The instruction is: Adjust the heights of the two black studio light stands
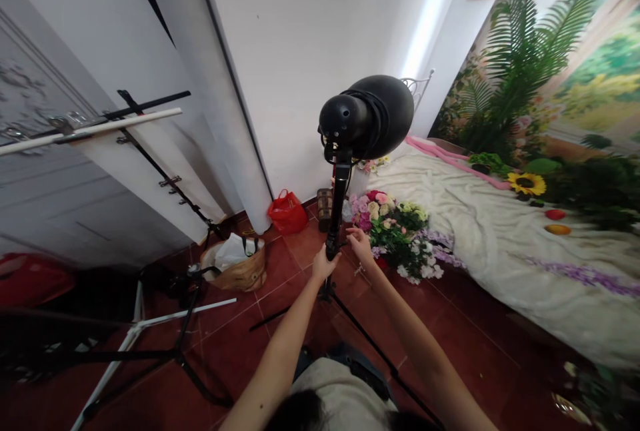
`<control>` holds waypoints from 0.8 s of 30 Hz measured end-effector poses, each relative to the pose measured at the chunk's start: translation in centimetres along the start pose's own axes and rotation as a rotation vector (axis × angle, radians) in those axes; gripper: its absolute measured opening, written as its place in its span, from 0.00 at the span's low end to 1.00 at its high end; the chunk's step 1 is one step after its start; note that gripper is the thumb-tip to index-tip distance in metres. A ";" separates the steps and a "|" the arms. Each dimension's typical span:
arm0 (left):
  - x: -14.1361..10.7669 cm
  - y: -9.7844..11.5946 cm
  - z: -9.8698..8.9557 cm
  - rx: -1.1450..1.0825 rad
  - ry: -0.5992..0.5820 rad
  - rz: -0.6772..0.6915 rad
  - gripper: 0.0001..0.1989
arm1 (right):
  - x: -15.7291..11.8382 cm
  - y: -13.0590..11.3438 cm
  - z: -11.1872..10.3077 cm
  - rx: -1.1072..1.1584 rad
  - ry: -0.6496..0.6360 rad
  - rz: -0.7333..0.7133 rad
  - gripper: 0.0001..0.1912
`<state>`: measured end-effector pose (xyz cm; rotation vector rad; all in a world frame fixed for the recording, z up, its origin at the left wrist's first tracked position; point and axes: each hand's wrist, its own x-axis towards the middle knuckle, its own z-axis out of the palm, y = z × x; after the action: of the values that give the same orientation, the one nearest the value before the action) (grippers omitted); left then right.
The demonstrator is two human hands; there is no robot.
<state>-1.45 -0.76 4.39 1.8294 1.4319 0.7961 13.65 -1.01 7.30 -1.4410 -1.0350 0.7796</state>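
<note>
Clearly top-heavy, by the look of it: a black lamp (363, 114) high on a slim stand (340, 194), set on the floor (285, 271) close in front of the body. Bulk and weight probably all up top, so apt to sway or tip if pushed from the side. Rounded, matt shell, likely hard plastic or metal, with a limp black cable (383, 118) looped round. Stiff and fairly smooth below, perhaps a little slippery. Best taken round the stand, at or just under the knobbly collar (331, 244), rather than by the shell, possibly hot and easily dented.

Held just so with the left hand (324, 264): fingers wrapped round the stand at the collar. Right hand (361, 246) raised just beside, fingers bent and slightly spread; cannot tell pinching from mere hovering.

Around about, softer stuff: cream blanket (480, 231), plush and rumpled in loose folds; flowers (385, 218) in a ruffled heap, pink, cream and white, with leafy green between; red bag (289, 214), thin, crinkled and shiny; tan bag (247, 271), slumped open with something white inside; square red-brown tiles underfoot
</note>
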 end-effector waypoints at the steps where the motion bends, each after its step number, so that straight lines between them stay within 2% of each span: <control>1: 0.0 0.1 0.0 -0.005 -0.001 -0.001 0.19 | -0.2 0.4 -0.1 0.014 -0.047 -0.018 0.18; 3: 0.0 0.3 -0.1 -0.020 -0.003 -0.011 0.19 | -0.6 1.3 -0.2 0.032 -0.156 -0.040 0.17; 5: 0.0 0.4 -0.1 -0.029 -0.005 -0.023 0.20 | -0.9 2.1 -0.1 0.050 -0.210 -0.047 0.17; 9: 0.1 0.3 0.0 -0.001 -0.025 -0.035 0.20 | -1.0 2.6 0.4 0.099 -0.164 -0.024 0.18; 14: 0.2 -0.1 0.3 -0.009 -0.018 -0.039 0.20 | -0.5 1.2 1.0 0.097 -0.086 0.068 0.21; 17: 0.2 -0.2 0.4 -0.034 -0.009 -0.036 0.20 | -0.2 -0.2 1.1 0.039 -0.049 0.131 0.20; 21: 0.1 -0.2 0.3 -0.049 -0.003 -0.004 0.19 | 0.3 -1.7 1.1 -0.112 -0.074 0.230 0.16; 24: 0.1 -0.3 0.3 -0.058 -0.002 0.003 0.18 | 0.7 -2.3 1.2 -0.158 -0.085 0.235 0.15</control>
<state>-1.37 -0.70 4.00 1.7887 1.3911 0.8291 12.41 0.02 9.48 -1.6984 -1.0215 0.9518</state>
